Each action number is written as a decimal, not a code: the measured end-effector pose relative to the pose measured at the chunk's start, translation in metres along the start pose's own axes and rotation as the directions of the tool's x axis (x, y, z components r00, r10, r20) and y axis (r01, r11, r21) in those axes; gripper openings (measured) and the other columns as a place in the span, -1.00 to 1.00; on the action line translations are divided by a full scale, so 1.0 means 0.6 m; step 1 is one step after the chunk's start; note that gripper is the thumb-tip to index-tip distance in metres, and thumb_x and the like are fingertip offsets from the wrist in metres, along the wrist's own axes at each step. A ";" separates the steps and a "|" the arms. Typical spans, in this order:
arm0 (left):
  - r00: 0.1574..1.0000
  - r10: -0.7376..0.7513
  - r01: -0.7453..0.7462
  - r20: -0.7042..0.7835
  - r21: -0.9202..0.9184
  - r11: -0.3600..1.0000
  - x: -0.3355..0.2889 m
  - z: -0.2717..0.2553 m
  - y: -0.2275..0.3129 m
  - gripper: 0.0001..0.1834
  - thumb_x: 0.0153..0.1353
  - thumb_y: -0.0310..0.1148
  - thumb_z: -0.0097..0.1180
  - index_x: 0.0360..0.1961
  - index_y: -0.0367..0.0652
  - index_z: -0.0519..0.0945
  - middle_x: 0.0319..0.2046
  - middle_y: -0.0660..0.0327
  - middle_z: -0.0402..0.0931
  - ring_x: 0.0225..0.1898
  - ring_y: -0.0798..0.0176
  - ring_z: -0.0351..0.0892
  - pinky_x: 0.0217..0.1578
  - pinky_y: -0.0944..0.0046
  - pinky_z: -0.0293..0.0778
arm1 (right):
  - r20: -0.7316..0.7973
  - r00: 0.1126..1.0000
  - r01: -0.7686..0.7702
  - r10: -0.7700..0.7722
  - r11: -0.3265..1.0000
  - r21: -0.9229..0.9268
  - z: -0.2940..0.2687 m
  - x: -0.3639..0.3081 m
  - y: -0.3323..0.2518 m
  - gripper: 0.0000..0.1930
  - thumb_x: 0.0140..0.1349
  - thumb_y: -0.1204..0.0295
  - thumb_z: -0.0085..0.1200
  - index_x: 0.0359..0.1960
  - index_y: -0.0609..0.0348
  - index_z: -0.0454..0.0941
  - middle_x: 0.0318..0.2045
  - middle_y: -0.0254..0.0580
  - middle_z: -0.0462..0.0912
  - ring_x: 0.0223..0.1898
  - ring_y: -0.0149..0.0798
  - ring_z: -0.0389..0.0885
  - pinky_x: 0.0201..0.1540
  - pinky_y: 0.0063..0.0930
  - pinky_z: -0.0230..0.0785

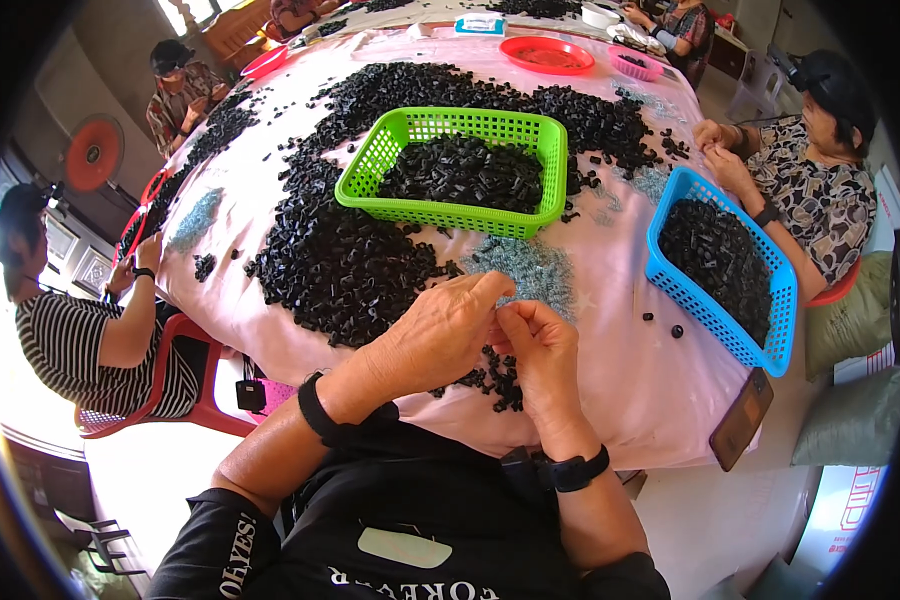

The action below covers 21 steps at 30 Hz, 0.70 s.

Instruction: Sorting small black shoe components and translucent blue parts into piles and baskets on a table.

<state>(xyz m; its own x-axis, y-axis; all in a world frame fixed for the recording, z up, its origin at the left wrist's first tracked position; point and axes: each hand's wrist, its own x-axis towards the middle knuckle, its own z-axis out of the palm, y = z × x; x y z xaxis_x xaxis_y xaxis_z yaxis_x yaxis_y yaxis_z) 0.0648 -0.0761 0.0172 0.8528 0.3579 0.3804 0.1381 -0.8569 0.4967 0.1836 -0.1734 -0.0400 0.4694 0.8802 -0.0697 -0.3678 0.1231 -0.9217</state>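
My left hand and my right hand meet fingertip to fingertip over the near part of the table. Both are closed in a pinch; what lies between the fingers is hidden or too small to make out. Just beyond them spreads a heap of small blue-grey wiry pieces. A large pile of small black plastic pieces lies to the left and runs around the back. More black pieces are partly covered by my hands. Behind the wiry heap stands a green basket, holding black parts.
A blue basket of black parts stands at the right edge, near a phone on the pink tablecloth. Other people sit on both sides and at the far end. A red tray lies at the back.
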 end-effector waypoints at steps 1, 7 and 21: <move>1.000 0.000 0.000 0.001 -0.002 1.000 0.000 0.003 -0.001 -0.78 0.25 -0.60 -0.03 -0.08 -0.33 0.42 -0.39 -0.11 0.55 -0.25 -0.24 0.59 -0.23 -0.02 0.51 | 0.012 1.000 0.008 -0.008 1.000 -0.002 -0.001 0.000 0.000 -0.88 0.38 0.47 0.14 -0.24 0.29 0.62 -0.40 -0.27 0.70 -0.40 -0.47 0.66 -0.31 -0.64 0.49; 0.991 -0.132 0.133 0.028 -0.035 0.991 0.000 0.005 0.003 -0.78 0.24 -0.60 -0.04 -0.07 -0.36 0.40 -0.52 -0.05 0.51 -0.38 -0.20 0.58 -0.31 -0.02 0.49 | 0.021 0.999 0.040 -0.039 0.998 -0.046 0.003 -0.002 0.006 -0.88 0.39 0.48 0.13 -0.27 0.29 0.60 -0.41 -0.29 0.68 -0.42 -0.48 0.64 -0.31 -0.64 0.48; 0.987 -0.131 0.134 -0.097 0.021 0.991 -0.016 -0.007 -0.045 -0.82 0.23 -0.60 0.02 -0.17 -0.29 0.60 -0.39 -0.05 0.53 -0.38 -0.15 0.57 -0.33 0.06 0.48 | -0.086 0.944 0.223 -0.319 0.808 -0.546 -0.021 0.012 0.028 -0.92 0.17 0.63 0.16 -0.30 0.29 0.64 -0.41 -0.16 0.69 -0.45 -0.34 0.66 -0.33 -0.46 0.52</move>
<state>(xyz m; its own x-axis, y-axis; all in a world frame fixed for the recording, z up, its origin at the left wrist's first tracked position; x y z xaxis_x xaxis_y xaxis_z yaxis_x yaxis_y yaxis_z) 0.0506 -0.0549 0.0032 0.7741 0.5018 0.3860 0.2618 -0.8089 0.5265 0.1911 -0.1708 -0.0609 0.6291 0.7523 0.1956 0.2459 0.0461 -0.9682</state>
